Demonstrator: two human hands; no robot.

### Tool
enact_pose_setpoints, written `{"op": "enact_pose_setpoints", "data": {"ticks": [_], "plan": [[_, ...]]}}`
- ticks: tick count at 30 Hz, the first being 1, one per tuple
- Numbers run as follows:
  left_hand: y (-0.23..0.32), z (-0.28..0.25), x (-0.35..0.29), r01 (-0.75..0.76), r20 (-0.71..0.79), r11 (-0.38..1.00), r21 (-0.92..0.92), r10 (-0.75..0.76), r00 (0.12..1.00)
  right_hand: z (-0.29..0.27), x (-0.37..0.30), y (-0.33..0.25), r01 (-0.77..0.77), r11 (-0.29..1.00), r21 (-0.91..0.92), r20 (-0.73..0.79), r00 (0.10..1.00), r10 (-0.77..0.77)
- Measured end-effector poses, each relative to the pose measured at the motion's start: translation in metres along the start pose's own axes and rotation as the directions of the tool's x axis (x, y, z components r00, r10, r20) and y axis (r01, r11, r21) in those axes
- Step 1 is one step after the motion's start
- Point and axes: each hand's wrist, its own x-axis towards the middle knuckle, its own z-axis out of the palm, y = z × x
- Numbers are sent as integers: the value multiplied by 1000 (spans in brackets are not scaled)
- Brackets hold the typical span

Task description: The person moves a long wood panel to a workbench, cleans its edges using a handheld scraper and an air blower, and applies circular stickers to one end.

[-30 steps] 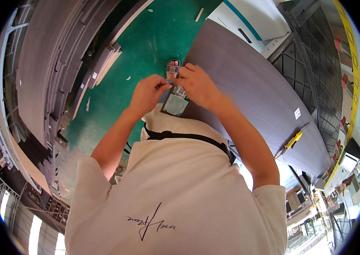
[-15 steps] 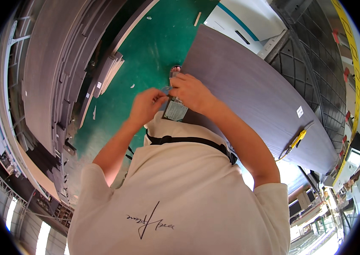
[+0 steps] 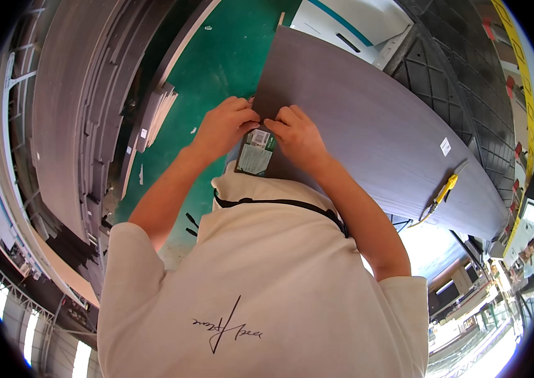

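A small dark green box with a pale label (image 3: 255,159) lies at the near left corner of a broad dark grey panel (image 3: 355,120), close to my waist. Just beyond the box, my left hand (image 3: 224,128) has its thumb and fingertips pinched together over the panel's left edge. My right hand (image 3: 296,133) faces it from the other side, its thumb and forefinger also closed together. The fingertips of both hands are a small gap apart. Whatever lies in either pinch is too small or too hidden to make out.
A yellow air blow gun (image 3: 447,188) with a thin hose lies on the panel at the right, near a white sticker (image 3: 445,147). Stacked dark boards (image 3: 68,107) stand at the left beyond a green floor (image 3: 216,63). A white cabinet piece (image 3: 349,25) is at the far side.
Both hands have shifted from above the box to just beyond it, and the label shows more fully. The left hand has moved farther away from my body. The whole view has shifted slightly.
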Motion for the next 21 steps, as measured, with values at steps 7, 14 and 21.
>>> {"op": "enact_pose_setpoints", "data": {"ticks": [7, 14, 21], "plan": [[2, -1, -8, 26, 8, 1000, -4, -26, 1000, -1, 4, -5, 52, 998, 24, -2, 999, -52], [-2, 8, -22, 73, -36, 997, -25, -74, 997, -5, 14, -3, 84, 993, 79, 60, 994, -88], [2, 13, -34, 126, -112, 989, -82, -135, 984, -3, 23, 3, 154, 983, 99, 162, 972, -169]]}}
